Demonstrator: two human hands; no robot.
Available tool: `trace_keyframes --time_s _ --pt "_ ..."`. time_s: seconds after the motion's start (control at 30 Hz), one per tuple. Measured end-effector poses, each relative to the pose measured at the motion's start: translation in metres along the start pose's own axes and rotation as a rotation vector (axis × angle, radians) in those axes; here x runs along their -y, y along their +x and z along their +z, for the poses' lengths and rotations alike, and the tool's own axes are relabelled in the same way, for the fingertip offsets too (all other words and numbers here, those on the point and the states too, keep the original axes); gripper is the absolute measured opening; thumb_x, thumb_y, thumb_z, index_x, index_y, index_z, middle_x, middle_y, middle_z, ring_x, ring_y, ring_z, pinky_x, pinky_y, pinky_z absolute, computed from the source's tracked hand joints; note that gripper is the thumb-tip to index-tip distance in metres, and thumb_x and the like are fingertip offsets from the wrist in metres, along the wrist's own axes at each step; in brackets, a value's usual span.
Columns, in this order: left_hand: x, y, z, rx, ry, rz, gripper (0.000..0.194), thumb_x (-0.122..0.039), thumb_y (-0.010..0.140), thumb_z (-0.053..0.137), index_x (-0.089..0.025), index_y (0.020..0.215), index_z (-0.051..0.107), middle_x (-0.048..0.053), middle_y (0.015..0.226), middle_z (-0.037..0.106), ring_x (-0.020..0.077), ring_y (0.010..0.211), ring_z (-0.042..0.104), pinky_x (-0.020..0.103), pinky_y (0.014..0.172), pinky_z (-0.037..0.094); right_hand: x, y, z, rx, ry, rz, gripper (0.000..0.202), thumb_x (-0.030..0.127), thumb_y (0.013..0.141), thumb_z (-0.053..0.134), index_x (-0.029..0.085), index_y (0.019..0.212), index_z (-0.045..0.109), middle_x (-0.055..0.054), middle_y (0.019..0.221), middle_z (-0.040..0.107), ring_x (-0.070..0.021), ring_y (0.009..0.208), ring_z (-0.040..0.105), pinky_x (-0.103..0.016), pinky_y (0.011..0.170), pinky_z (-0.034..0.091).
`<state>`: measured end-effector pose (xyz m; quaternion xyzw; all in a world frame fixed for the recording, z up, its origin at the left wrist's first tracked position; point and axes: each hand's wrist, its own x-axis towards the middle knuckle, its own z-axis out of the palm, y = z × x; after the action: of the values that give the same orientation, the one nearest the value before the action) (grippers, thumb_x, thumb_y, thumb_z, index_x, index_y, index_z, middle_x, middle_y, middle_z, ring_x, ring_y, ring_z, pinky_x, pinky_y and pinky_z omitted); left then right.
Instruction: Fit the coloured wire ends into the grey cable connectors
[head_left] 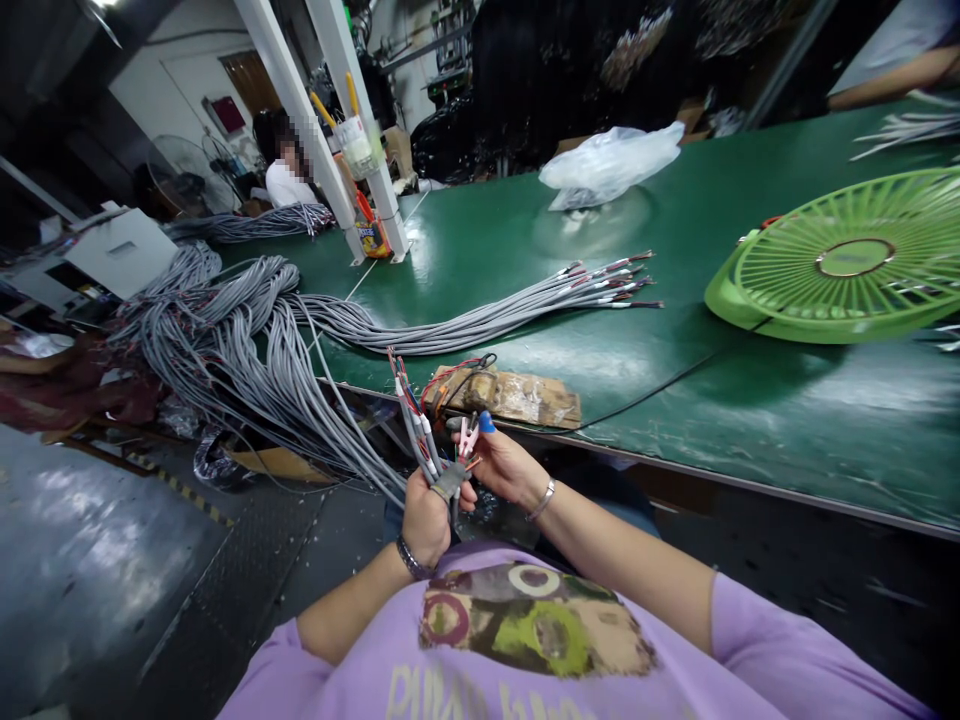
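Below the table's front edge, my left hand (429,515) is closed around several grey cables (420,440), whose stripped ends with coloured wires point up. To its right, my right hand (510,468) is closed at the cable ends, with a blue cover on one fingertip. Small pale pink and white pieces (466,438) show beside that fingertip; the exact grip is too small to make out. Just beyond my hands lies a wooden block (525,398) with red and black wires at its left end.
A large heap of grey cables (247,330) hangs over the left table edge. More cables (480,325) stretch across the green table (675,410). A green fan (847,260) stands right, a plastic bag (611,165) behind. White posts (360,130) rise back left; people sit beyond.
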<state>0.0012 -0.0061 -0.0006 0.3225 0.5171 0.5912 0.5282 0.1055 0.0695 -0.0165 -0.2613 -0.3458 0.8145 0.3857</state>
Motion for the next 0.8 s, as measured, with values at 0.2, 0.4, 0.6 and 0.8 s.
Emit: trace_keyframes --time_s 0.2,0.4,0.6,0.8 --pt "0.001 -0.001 -0.001 0.005 0.006 -0.016 0.027 -0.039 0.071 0.069 -0.014 0.066 0.061 0.001 0.049 0.061 0.0107 0.041 0.053 0.021 0.042 0.042 -0.004 0.005 0.002 -0.107 0.286 0.033 0.045 0.063 0.072 0.062 0.018 0.075 0.064 -0.002 0.071 0.064 -0.0113 0.055 0.051 -0.026 0.056 0.043" --pt "-0.004 -0.008 -0.004 0.008 -0.017 0.009 0.027 -0.038 0.072 0.068 -0.014 0.064 0.06 0.001 0.049 0.061 0.0119 0.045 0.056 0.022 0.045 0.045 0.0 -0.014 -0.006 0.073 0.222 0.139 0.052 0.068 0.069 0.06 0.017 0.079 0.063 -0.003 0.072 0.062 -0.0107 0.059 0.054 -0.024 0.058 0.045" --pt "0.005 -0.012 -0.012 0.009 0.051 0.042 0.029 -0.04 0.073 0.067 -0.013 0.062 0.061 0.002 0.051 0.062 0.012 0.047 0.057 0.022 0.047 0.045 0.007 -0.037 -0.009 0.055 -0.13 0.177 0.041 0.046 0.058 0.08 0.015 0.072 0.057 0.003 0.062 0.055 -0.0079 0.054 0.048 -0.022 0.053 0.041" --pt "0.007 -0.012 -0.014 0.097 0.101 0.032 0.029 -0.038 0.073 0.068 -0.013 0.06 0.06 0.001 0.049 0.06 0.0107 0.043 0.052 0.022 0.044 0.043 0.011 -0.039 0.001 0.007 -0.318 0.076 0.038 0.045 0.061 0.077 0.016 0.065 0.054 0.004 0.055 0.054 -0.0072 0.05 0.045 -0.021 0.05 0.033"
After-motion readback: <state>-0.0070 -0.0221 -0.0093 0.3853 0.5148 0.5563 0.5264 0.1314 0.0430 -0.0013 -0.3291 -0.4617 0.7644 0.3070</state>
